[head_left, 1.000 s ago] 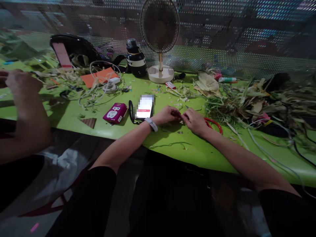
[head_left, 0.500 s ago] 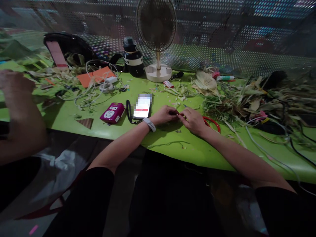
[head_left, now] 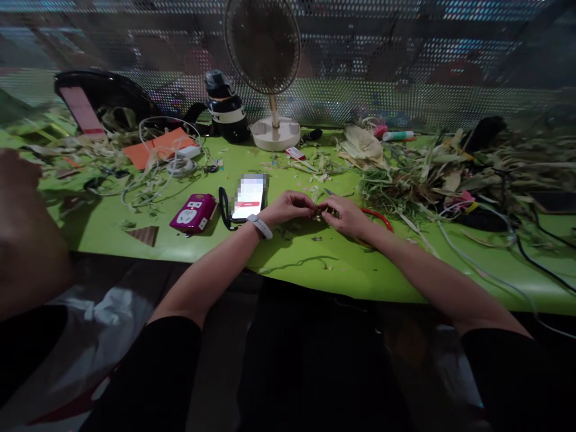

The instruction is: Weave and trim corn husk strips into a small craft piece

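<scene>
Left hand [head_left: 289, 207]: white band at the wrist, fingertips pinched on a small strip piece [head_left: 322, 211] at mid-bench; piece too small to identify.
Right hand [head_left: 345, 216]: fingertips pinched on the same piece, meeting the left.
Bench [head_left: 360, 276]: green, littered with scraps.
Red scissors [head_left: 380, 218]: partly hidden behind the right hand.
Phone [head_left: 249, 198]: just left of the left wrist, screen blurred.
Magenta device [head_left: 193, 212]: left of the phone.
Husk pile [head_left: 445, 174]: right, tangled.
Fan [head_left: 265, 60]: far edge, top cut off.
Another person's arm [head_left: 22, 240]: left edge, blurred.
</scene>
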Motion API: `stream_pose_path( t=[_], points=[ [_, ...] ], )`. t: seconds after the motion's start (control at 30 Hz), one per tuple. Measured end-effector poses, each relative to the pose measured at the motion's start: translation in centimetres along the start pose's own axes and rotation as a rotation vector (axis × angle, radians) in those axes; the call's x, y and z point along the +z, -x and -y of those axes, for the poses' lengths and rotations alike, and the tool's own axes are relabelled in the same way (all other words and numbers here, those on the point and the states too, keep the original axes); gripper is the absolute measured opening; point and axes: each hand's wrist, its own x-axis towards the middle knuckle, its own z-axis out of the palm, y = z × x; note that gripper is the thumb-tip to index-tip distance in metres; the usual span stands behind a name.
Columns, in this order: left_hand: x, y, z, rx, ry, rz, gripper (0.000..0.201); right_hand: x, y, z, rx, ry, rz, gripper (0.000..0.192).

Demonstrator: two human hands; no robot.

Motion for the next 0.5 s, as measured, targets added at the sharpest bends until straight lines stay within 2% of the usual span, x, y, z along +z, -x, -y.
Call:
stream_pose_path(
  t=[0.23, 0.5],
  points=[
    [0.10, 0.14, -0.36, -0.020, 0.021, 0.000, 0.027, -0.03, -0.03, 0.25, 0.009, -0.068, -0.014, 0.018],
    [-0.07, 0.29, -0.62, -0.051, -0.002, 0.054, 0.025, 0.11, -0.14, 0.26, -0.010, -0.065, 0.000, 0.020]
  ],
)
